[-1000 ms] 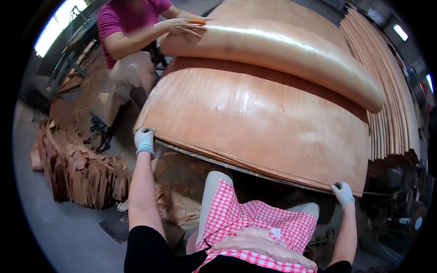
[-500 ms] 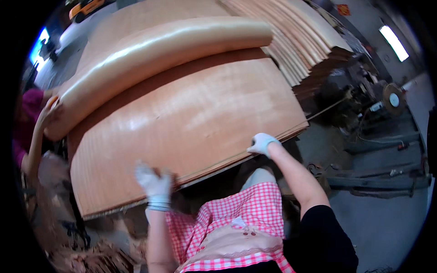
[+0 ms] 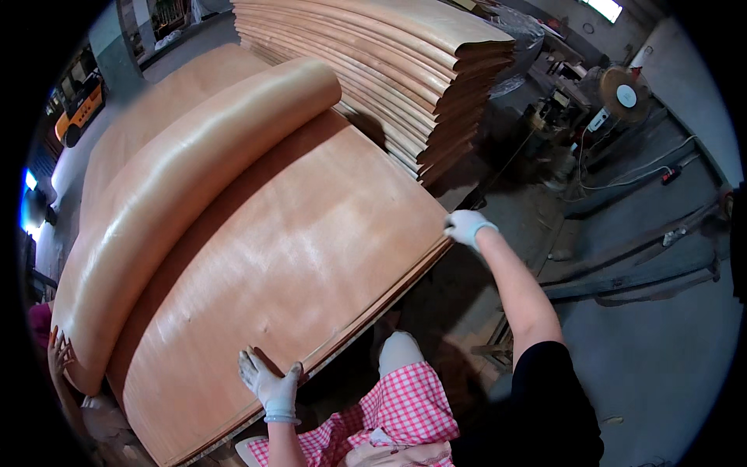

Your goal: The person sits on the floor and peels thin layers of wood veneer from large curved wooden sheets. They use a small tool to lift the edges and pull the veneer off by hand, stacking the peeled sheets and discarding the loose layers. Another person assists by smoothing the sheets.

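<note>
Shifted cornerward, the right white-gloved hand (image 3: 470,228) is curling its fingers, hold unclear; the left white-gloved hand (image 3: 272,389) is spreading fingers wide above the flat tan wooden sheet (image 3: 311,241).

From my remote seat I see that the left hand (image 3: 270,385) and the right hand (image 3: 467,226) wear gloves (image 3: 278,401) of matt cloth. Beside them lies a wood sheet (image 3: 327,257), smooth with a soft shine, and beyond both hands the rolled sheet (image 3: 187,179) looks also wooden, but more glossy. Ahead of the right hand, the stacked sheets (image 3: 389,86) have rough wood edges, while nearer than both hands the apron (image 3: 412,401) seems matt cloth.
</note>
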{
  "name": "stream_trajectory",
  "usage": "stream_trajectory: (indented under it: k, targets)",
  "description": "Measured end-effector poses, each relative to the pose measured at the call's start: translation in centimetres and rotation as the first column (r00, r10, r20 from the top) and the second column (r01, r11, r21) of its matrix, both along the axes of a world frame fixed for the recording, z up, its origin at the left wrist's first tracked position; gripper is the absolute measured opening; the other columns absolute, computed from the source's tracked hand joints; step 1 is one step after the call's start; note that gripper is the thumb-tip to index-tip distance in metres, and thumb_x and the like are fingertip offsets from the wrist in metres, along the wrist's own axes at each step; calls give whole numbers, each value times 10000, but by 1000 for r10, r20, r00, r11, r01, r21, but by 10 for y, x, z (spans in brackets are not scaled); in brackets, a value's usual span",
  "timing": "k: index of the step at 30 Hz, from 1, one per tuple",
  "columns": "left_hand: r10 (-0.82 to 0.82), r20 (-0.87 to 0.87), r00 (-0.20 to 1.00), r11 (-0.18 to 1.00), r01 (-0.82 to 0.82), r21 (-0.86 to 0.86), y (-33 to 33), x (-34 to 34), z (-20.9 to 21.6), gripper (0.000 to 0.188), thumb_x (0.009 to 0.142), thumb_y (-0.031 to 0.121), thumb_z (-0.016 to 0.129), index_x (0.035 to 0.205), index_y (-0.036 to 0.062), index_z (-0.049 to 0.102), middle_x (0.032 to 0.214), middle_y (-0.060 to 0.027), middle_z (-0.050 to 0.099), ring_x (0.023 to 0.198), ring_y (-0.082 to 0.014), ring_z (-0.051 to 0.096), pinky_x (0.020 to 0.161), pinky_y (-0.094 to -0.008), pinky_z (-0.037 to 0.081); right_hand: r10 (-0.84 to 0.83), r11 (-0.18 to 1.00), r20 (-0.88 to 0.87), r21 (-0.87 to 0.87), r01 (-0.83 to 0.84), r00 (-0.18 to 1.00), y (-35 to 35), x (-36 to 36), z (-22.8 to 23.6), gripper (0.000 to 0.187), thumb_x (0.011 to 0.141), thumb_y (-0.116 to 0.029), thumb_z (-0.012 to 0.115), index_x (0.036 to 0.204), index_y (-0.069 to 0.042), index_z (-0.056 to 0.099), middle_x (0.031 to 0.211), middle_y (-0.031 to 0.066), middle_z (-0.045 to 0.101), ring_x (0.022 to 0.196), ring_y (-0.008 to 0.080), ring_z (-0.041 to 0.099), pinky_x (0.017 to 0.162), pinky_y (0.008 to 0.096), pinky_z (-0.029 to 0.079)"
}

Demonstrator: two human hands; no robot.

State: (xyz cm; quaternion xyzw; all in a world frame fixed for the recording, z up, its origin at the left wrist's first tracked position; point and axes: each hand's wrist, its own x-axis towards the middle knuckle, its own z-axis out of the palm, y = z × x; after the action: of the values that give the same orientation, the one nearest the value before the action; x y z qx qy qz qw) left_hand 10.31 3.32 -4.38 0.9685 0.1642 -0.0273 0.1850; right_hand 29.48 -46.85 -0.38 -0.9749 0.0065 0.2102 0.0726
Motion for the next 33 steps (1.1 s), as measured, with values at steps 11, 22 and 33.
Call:
stream_trajectory:
  k: [11, 22, 33]
  targets:
    - [-8, 87, 996, 1000, 6, 31, -3, -3, -1, 993, 674, 379, 783, 1448, -1, 289, 1497, -238, 266, 1405, -352, 211, 1159, -449, 152, -825, 558, 321, 598, 576, 466, -35, -27, -97, 350, 854, -263, 650, 1042, 32, 630, 1005, 194, 672, 921, 312, 634, 839, 379, 487]
    - [-105, 595, 797, 712, 478, -514, -51, -56, 63, 247, 735, 167, 740, 947, 58, 674, 908, -135, 637, 822, -300, 628, 750, -374, 515, -59, 273, 43, 962, -25, 997, 299, -227, 47, 125, 875, -81, 651, 959, 3, 613, 1133, 147, 628, 977, 175, 595, 862, 309, 470]
    - [847, 222, 483, 206, 86, -975, 176, -147, 49, 81, 785, -12, 720, 793, 22, 646, 780, -34, 666, 718, -100, 605, 688, -259, 513, 315, 695, 222, 608, -384, 923, 325, -205, 52, 179, 879, -167, 638, 899, 7, 676, 818, 124, 671, 786, 193, 644, 733, 326, 507]
